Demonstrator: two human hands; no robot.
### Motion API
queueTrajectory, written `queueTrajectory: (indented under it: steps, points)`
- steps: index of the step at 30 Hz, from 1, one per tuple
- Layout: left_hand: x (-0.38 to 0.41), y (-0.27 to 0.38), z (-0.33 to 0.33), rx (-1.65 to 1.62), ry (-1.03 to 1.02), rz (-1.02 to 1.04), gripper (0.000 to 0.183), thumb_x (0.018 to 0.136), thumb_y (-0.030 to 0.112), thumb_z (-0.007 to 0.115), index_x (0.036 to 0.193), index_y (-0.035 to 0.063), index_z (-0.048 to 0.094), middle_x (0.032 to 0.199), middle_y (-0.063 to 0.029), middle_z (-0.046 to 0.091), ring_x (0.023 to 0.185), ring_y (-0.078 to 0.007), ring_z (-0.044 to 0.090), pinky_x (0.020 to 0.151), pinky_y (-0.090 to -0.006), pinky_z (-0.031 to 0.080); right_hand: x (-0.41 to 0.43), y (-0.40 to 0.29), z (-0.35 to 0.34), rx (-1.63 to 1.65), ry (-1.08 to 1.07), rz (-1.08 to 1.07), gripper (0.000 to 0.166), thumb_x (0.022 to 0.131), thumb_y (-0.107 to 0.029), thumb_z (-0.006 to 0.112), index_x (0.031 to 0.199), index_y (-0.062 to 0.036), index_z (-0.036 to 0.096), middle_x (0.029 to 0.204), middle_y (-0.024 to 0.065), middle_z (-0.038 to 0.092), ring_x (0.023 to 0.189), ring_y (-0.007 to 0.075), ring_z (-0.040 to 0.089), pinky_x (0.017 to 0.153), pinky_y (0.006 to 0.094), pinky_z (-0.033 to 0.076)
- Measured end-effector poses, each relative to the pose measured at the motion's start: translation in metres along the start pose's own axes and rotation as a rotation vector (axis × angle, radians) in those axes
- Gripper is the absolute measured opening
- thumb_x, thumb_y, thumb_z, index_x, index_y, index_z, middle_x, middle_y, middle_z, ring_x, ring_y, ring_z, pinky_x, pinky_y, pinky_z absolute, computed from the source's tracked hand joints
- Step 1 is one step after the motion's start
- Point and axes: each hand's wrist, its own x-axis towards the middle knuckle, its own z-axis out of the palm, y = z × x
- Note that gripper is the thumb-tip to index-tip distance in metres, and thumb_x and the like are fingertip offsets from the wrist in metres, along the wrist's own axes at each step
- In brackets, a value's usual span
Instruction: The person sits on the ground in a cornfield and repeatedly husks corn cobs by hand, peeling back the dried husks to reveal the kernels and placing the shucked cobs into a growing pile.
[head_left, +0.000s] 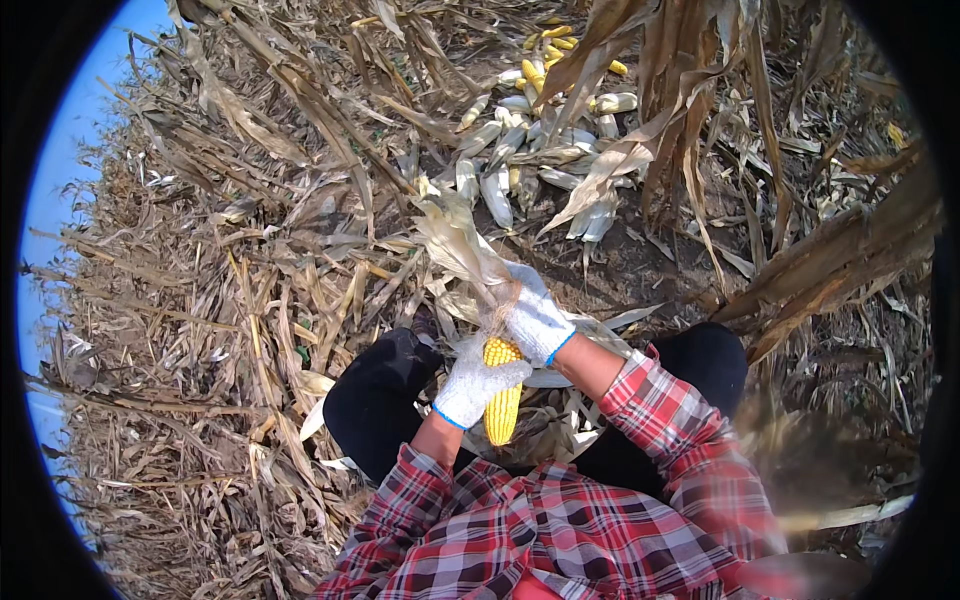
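Note:
My left hand (480, 384), in a white knitted glove with a blue cuff edge, grips a yellow ear of corn (502, 412) whose kernels lie bare, its end pointing toward me. Just above it and to the right, my right hand (534, 313), gloved alike, is closed on the pale dry husk (457, 236), which spreads away from me beyond the fingers. Fine corn silk hangs between the two hands. Farther off on the soil lies a pile of corn ears, many in pale husks (495, 196) and some bare and yellow (532, 75).
Dry corn stalks and leaves (694, 90) hang at the upper right, partly over the pile. A thick dry leaf or stalk (832, 255) slants in from the right near my knee. Flattened stalks and husk litter (187, 450) cover the ground on the left.

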Motion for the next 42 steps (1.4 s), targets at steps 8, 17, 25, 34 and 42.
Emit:
queueTrajectory:
  steps: [8, 17, 25, 34, 42]
  points:
    - [0.014, -0.027, -0.008, 0.738, 0.299, 0.4, 0.043, 0.07, 0.006, 0.075, 0.107, 0.0051, 0.054, 0.096, -0.0059, 0.059, 0.087, -0.0152, 0.056, 0.079, -0.0307, 0.047, 0.009, -0.042, -0.004, 0.5, 0.186, 0.305, 0.02, 0.095, -0.025, 0.055, 0.095, -0.0058, 0.06, 0.076, 0.0062, 0.06, 0.061, 0.0195, 0.059, 0.052, 0.0345, 0.051]
    - [0.015, 0.057, -0.018, 1.35, 0.323, 0.656, 0.048, 0.065, 0.023, 0.082, 0.102, 0.0063, 0.057, 0.098, -0.0149, 0.058, 0.093, -0.0331, 0.058, 0.083, -0.0413, 0.048, 0.001, -0.085, -0.006, 0.318, 0.074, -0.051, 0.021, 0.093, -0.016, 0.057, 0.111, -0.0037, 0.061, 0.092, 0.0069, 0.066, 0.082, 0.0169, 0.064, 0.07, 0.032, 0.053]
    - [-0.003, 0.067, 0.005, 1.114, 0.114, 0.319, 0.06, 0.072, 0.033, 0.078, 0.118, 0.0064, 0.052, 0.114, -0.0159, 0.057, 0.105, -0.0337, 0.059, 0.09, -0.0384, 0.049, -0.005, -0.115, -0.017, -0.048, 0.084, -0.227, 0.012, 0.096, -0.018, 0.054, 0.1, -0.0083, 0.059, 0.077, 0.0009, 0.055, 0.062, 0.0127, 0.053, 0.055, 0.0276, 0.046]
    - [-0.084, 0.014, -0.047, 0.724, 0.271, 0.221, 0.065, 0.07, 0.019, 0.081, 0.125, 0.0013, 0.05, 0.118, -0.0135, 0.058, 0.108, -0.0235, 0.059, 0.092, -0.0345, 0.047, 0.034, -0.137, -0.054, 0.056, 0.482, -0.214, 0.014, 0.093, -0.018, 0.055, 0.086, -0.0061, 0.058, 0.06, 0.0009, 0.053, 0.044, 0.0119, 0.049, 0.041, 0.0244, 0.039]
    - [-0.076, 0.093, -0.044, 0.806, 0.605, 0.446, 0.065, 0.07, 0.011, 0.077, 0.127, 0.0024, 0.046, 0.114, -0.0112, 0.055, 0.104, -0.0214, 0.056, 0.091, -0.0327, 0.045, 0.012, -0.038, -0.025, -1.793, -0.473, 0.293, 0.057, 0.078, -0.047, 0.068, 0.116, -0.0042, 0.061, 0.116, 0.0173, 0.062, 0.106, 0.0302, 0.062, 0.09, 0.0434, 0.047]
